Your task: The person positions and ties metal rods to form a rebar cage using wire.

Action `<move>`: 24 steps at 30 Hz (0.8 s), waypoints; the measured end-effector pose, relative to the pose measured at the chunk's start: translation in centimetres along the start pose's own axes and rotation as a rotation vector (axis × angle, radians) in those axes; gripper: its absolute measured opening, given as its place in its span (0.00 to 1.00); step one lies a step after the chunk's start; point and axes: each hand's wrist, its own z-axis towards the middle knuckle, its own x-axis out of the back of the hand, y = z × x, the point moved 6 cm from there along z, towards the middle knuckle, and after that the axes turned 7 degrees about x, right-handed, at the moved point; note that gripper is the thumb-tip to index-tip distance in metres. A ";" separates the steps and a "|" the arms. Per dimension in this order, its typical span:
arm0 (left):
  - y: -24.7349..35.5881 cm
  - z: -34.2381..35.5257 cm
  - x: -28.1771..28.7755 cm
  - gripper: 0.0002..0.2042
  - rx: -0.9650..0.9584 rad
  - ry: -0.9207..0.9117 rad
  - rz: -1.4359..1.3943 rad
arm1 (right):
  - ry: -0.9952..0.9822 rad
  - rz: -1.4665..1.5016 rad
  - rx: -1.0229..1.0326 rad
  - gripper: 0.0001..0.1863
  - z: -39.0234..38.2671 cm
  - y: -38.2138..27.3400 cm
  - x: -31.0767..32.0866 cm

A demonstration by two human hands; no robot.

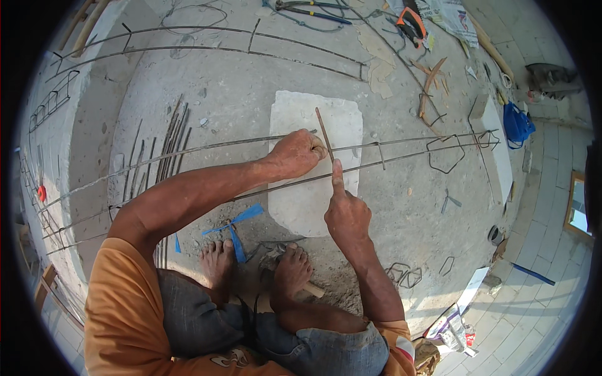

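Note:
My left hand [296, 155] is closed around a long steel bar [215, 144] where a short rusty rod [323, 127] crosses it, above a pale flat board [312, 109]. My right hand [347, 218] has its index finger stretched along the rod's lower end and the other fingers curled; whatever lies inside them is hidden. A second long bar [288, 184] passes under that finger. A small stirrup [380, 156] hangs on the bars to the right, near larger bent hoops [446, 154]. My bare feet rest below, beside blue strips [249, 214].
Loose bars [172, 135] lie to the left along a concrete ledge [88, 106]. Another long frame [207, 47], cutters [313, 12], an orange-handled tool [411, 25] and wood scraps [431, 81] are beyond. A blue bag [517, 125], white block [492, 169] and small hoops [404, 276] are to the right.

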 end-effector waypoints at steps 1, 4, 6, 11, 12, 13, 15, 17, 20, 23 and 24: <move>0.2 0.0 0.1 0.13 0.005 0.004 -0.006 | -0.070 0.035 -0.056 0.41 -1.1 0.4 -0.6; 2.0 0.2 -0.2 0.11 -0.027 0.076 0.027 | 0.009 0.001 -0.039 0.43 2.1 0.5 0.6; 2.3 0.0 -0.5 0.10 0.004 -0.014 0.143 | 0.054 -0.061 0.000 0.43 3.9 0.2 1.5; 0.6 -0.7 -0.2 0.10 -0.010 0.027 0.009 | -0.081 -0.024 -0.051 0.42 1.4 -0.5 -0.1; 1.2 -0.7 -0.4 0.10 -0.026 0.031 0.064 | -0.119 -0.018 -0.105 0.42 1.0 -0.1 0.1; 1.8 -0.4 -0.4 0.10 -0.035 0.021 0.046 | -0.126 -0.035 -0.118 0.42 1.8 0.3 0.4; 1.5 -0.1 -0.1 0.09 0.002 -0.031 0.115 | 0.041 -0.075 0.014 0.43 4.9 -0.3 0.8; 0.4 -0.7 -0.2 0.10 0.052 -0.059 0.076 | 0.038 -0.061 0.049 0.43 2.4 -0.9 0.2; 0.7 -0.5 -0.1 0.10 0.067 -0.049 -0.004 | -0.109 -0.021 -0.092 0.41 -0.3 0.0 0.0; 1.3 -0.6 -0.4 0.09 0.008 0.003 0.037 | 0.091 -0.094 0.071 0.43 4.8 -0.3 0.7; 1.1 -0.4 -0.4 0.09 0.053 -0.052 0.044 | 0.093 -0.110 0.084 0.44 4.9 0.0 0.3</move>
